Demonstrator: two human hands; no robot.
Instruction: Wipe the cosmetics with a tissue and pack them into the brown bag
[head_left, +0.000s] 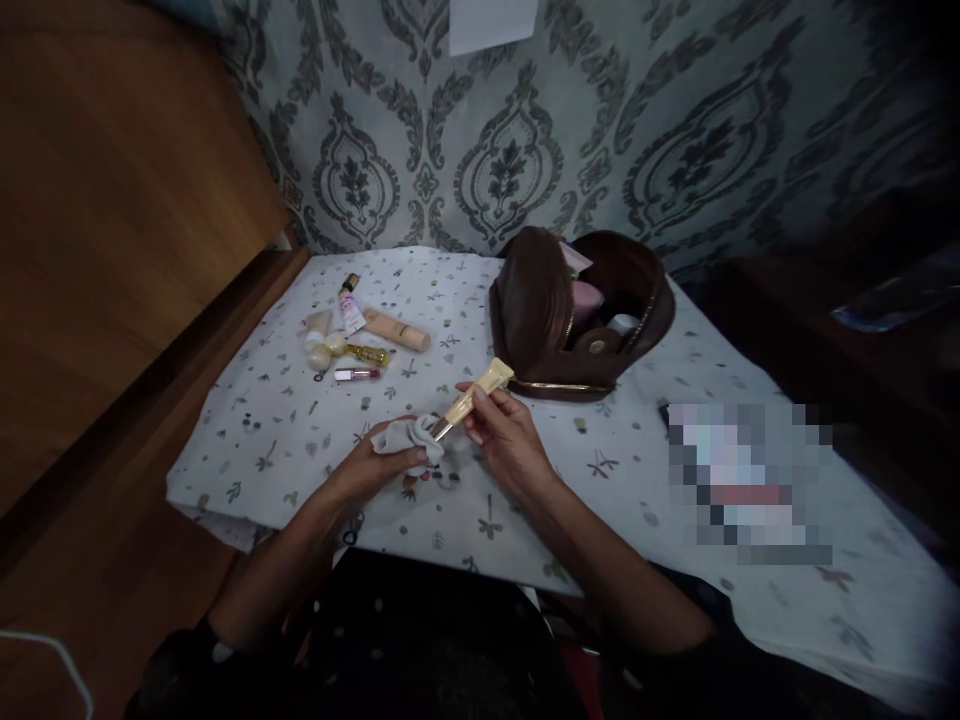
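Between my hands is a gold-coloured tube [469, 398], its flat end pointing up and right. My right hand [510, 435] is closed on the tube's body. My left hand [386, 465] is closed on a pale cloth [409, 438], which is bunched around the tube's lower left end. Just behind the tube's flat end stands an open brown bag [529, 300] with a pink item [586, 300] and a white round item [623, 324] inside.
On the patterned white cloth [285, 400] at the left lie a beige tube [397, 329], a small pink-white tube [351, 312], a lipstick [357, 374], a gold bottle [367, 355] and pale round items [320, 356]. A pixelated object lies at the right. A wooden panel [135, 150] borders the left.
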